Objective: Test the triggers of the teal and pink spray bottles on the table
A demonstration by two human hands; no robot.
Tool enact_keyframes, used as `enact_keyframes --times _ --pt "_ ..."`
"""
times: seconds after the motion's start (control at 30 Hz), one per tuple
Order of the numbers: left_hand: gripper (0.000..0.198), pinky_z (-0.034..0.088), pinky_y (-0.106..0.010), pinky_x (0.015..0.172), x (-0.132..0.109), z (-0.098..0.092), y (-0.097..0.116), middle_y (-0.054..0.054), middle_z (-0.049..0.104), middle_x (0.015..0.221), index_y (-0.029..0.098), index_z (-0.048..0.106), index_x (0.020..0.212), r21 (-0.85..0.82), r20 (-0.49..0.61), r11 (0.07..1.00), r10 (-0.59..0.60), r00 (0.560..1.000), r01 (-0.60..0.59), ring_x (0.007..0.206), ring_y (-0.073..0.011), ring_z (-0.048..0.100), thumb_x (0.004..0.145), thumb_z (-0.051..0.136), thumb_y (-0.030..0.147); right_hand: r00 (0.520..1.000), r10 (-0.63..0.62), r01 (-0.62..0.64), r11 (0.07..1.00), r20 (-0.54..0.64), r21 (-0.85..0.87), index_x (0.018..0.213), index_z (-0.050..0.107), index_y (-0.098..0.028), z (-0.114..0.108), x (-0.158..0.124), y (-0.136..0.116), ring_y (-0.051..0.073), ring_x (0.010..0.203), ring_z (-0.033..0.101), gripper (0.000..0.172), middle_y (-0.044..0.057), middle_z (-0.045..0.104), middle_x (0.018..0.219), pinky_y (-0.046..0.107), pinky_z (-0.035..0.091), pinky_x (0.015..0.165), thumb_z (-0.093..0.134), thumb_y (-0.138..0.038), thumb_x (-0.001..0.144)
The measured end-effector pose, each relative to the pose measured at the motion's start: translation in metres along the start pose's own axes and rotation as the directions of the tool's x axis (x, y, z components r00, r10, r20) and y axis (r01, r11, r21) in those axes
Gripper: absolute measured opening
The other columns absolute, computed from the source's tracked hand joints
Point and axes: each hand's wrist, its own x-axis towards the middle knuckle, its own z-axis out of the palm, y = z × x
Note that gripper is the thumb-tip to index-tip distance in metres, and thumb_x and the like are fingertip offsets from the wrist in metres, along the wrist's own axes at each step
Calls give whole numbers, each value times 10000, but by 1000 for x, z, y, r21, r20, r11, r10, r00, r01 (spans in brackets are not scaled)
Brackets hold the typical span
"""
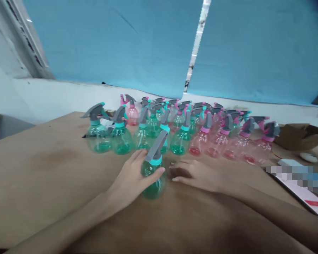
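Observation:
My left hand (131, 180) is wrapped round a green spray bottle (154, 183) with a grey trigger and a teal collar, standing on the brown table (42, 165) in front of me. My right hand (198, 174) lies flat on the table just right of that bottle, fingers stretched out toward it and holding nothing. Behind both hands stand several green spray bottles (120, 137) on the left and several pink spray bottles (237, 141) on the right, packed in rows.
A brown cardboard box (302, 135) sits at the far right of the table. Near it lie a small white object (308, 157) and a white sheet with red print (311, 201). A blue wall panel (122, 46) rises behind the table.

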Motion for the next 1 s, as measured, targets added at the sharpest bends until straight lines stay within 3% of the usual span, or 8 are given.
enact_keyframes --times 0.1,0.2,0.27,0.4,0.5,0.6,0.8,1.0 --pt "291 446 -433 875 -27 -35 -30 -59 618 1024 236 571 960 81 -124 994 -57 991 67 1010 -285 562 796 554 475 1000 6 -5 1000 12 -22 1150 587 -242 4 32 -20 228 968 621 331 53 633 1147 389 485 847 512 -415 877" --pt "352 492 -397 731 -52 -71 -64 -67 620 955 231 584 973 131 -285 964 -188 940 233 819 -269 613 744 604 498 999 -22 23 998 -29 61 1150 581 -250 10 70 -50 178 827 648 332 37 645 1103 352 503 787 530 -417 868" --pt "363 495 -391 699 -63 -94 -87 -79 623 1025 232 601 972 111 -340 937 -277 899 330 885 -302 615 726 616 499 996 -65 71 992 -62 101 1163 573 -243 15 97 -72 167 789 647 349 42 648 1075 354 490 800 547 -413 859" --pt "409 465 -476 862 -64 -134 -131 -85 622 1062 240 584 979 -89 -382 942 -333 862 324 1013 -338 576 690 616 527 983 -121 143 976 -138 166 1208 540 -213 32 153 -105 174 794 637 423 72 616 1136 375 463 827 560 -425 843" --pt "388 450 -497 888 -52 -154 -161 -94 623 1046 231 569 954 -145 -373 944 -328 868 295 1025 -337 575 686 624 505 975 -50 82 986 -215 144 1273 488 -147 44 188 -117 235 947 600 541 115 622 1097 403 431 879 559 -452 831" --pt "420 449 -479 889 -36 -163 -185 -103 611 1081 205 538 985 -141 -414 952 -307 857 273 1082 -320 549 687 604 493 973 60 -21 985 -224 170 1333 416 -118 49 211 -123 268 946 606 630 141 625 1052 410 461 823 563 -453 821" --pt "447 432 -424 899 1 -157 -224 -139 604 1132 154 519 1026 -145 -497 962 -274 823 233 1131 -295 526 705 560 463 975 206 -166 926 -86 338 1396 291 -124 50 240 -126 159 471 600 744 99 663 833 339 519 535 583 -463 801" --pt "388 457 -382 835 19 -142 -239 -98 631 1099 189 531 1033 -90 -529 973 -227 818 212 1076 -269 565 740 544 442 969 244 -206 886 -41 416 1424 166 -104 58 261 -129 153 472 614 724 136 652 890 264 494 373 537 -359 857"
